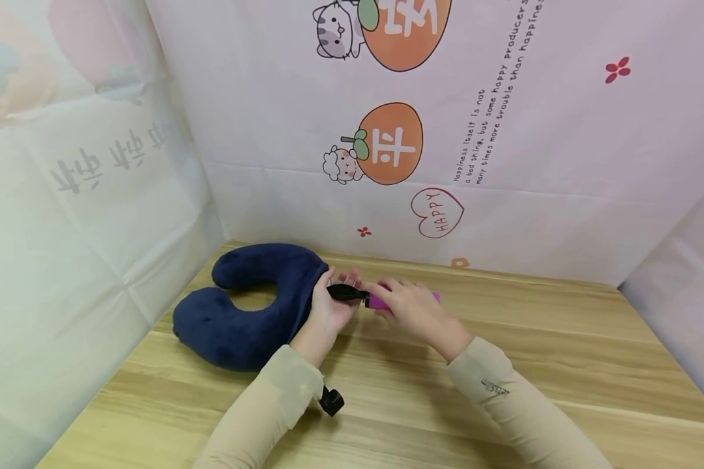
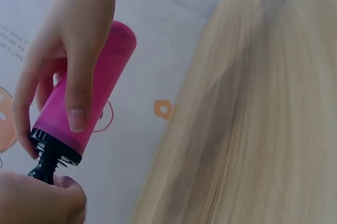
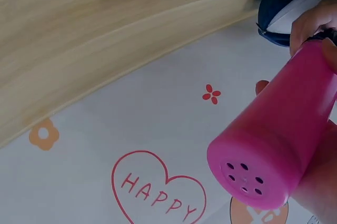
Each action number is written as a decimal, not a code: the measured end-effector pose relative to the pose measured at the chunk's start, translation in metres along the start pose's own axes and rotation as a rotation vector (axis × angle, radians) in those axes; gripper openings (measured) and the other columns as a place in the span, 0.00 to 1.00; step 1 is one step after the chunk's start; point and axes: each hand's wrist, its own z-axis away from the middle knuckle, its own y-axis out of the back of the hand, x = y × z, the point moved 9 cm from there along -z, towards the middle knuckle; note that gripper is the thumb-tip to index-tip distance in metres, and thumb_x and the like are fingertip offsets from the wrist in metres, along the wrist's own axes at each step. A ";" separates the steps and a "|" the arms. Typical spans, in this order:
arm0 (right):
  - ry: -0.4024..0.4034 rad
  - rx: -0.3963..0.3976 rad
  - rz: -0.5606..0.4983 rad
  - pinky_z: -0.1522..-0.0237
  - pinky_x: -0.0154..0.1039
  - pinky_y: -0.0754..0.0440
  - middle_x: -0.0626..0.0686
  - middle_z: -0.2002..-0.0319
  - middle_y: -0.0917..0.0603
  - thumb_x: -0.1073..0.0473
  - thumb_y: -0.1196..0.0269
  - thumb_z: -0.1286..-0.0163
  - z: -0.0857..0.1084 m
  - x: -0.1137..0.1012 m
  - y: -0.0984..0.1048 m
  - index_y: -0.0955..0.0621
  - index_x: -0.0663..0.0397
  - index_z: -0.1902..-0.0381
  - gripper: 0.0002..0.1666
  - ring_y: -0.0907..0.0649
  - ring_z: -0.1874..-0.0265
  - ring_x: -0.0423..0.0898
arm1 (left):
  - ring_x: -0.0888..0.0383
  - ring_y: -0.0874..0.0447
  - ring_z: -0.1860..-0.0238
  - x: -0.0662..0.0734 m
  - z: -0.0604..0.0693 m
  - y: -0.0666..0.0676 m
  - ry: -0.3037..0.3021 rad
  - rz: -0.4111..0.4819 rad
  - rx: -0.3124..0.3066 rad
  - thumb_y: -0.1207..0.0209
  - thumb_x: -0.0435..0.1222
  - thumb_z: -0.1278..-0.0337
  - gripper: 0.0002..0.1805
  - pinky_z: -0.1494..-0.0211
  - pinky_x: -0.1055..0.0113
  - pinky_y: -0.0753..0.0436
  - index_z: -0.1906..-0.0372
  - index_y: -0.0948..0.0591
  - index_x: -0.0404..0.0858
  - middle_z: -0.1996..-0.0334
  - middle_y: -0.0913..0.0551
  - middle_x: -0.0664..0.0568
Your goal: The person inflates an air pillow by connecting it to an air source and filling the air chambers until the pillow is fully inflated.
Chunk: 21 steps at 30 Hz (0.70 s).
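A pink hand air pump (image 1: 378,302) with a black end (image 1: 345,292) is held between both hands above the table. My left hand (image 1: 332,314) grips the black end, close to the pillow. Around the pink barrel (image 2: 105,79) curls my right hand (image 1: 418,311), its thumb lying along the side. Several small holes show in the barrel's flat pink end (image 3: 247,176) in the right wrist view. A navy U-shaped neck pillow (image 1: 229,335) lies on the table just left of my left hand, which hides part of its right side.
The wood-grain table (image 1: 540,365) reaches away to the right. A printed white cloth (image 1: 563,215) with cartoon fruit and lettering hangs behind it, and another cloth (image 1: 94,247) hangs at the left. A small black device (image 1: 331,400) sits below my left wrist.
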 end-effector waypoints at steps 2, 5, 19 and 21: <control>0.007 0.016 0.025 0.63 0.55 0.15 0.56 0.53 0.15 0.55 0.27 0.32 -0.001 0.000 0.003 0.19 0.45 0.35 0.28 0.13 0.61 0.57 | 0.52 0.22 0.51 -0.001 0.004 0.001 0.013 -0.053 0.020 0.49 0.47 0.22 0.17 0.46 0.63 0.22 0.51 0.31 0.35 0.43 0.26 0.43; 0.028 0.039 0.063 0.63 0.56 0.15 0.56 0.54 0.15 0.55 0.26 0.34 -0.003 -0.001 0.008 0.18 0.45 0.37 0.28 0.13 0.61 0.58 | 0.50 0.25 0.48 -0.001 0.013 0.000 0.021 -0.165 0.035 0.47 0.48 0.23 0.20 0.39 0.61 0.27 0.49 0.30 0.34 0.41 0.28 0.41; 0.011 -0.004 0.106 0.51 0.59 0.17 0.58 0.49 0.15 0.57 0.25 0.35 -0.006 0.009 0.011 0.20 0.43 0.37 0.29 0.14 0.52 0.60 | 0.36 0.39 0.25 0.025 0.060 -0.002 0.109 -0.718 -0.016 0.54 0.35 0.23 0.31 0.22 0.46 0.46 0.24 0.45 0.26 0.26 0.37 0.32; 0.010 0.004 0.094 0.49 0.59 0.18 0.58 0.49 0.14 0.58 0.26 0.35 -0.006 0.010 0.013 0.19 0.44 0.37 0.28 0.14 0.52 0.60 | 0.36 0.40 0.25 0.031 0.065 -0.006 0.119 -0.764 -0.028 0.55 0.35 0.23 0.31 0.22 0.46 0.45 0.24 0.47 0.26 0.25 0.38 0.32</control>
